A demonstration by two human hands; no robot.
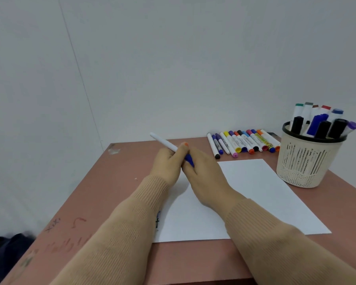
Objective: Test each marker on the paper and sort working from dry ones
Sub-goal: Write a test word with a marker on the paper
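Note:
Both hands hold one white marker [162, 141] with a blue cap above the far left corner of the white paper [265, 194]. My left hand [169, 163] grips the white barrel, whose end sticks out to the upper left. My right hand [201, 173] grips the blue cap [189, 160]. Whether the cap is on or pulled free is hidden by my fingers. A small blue mark [157, 220] shows at the paper's left edge. A row of several capped markers [245, 144] lies beyond the paper.
A cream perforated basket [304, 163] with a black rim stands at the right and holds several upright markers. The pinkish table [121, 171] bears scribbles at its near left corner. A wall runs close behind the table.

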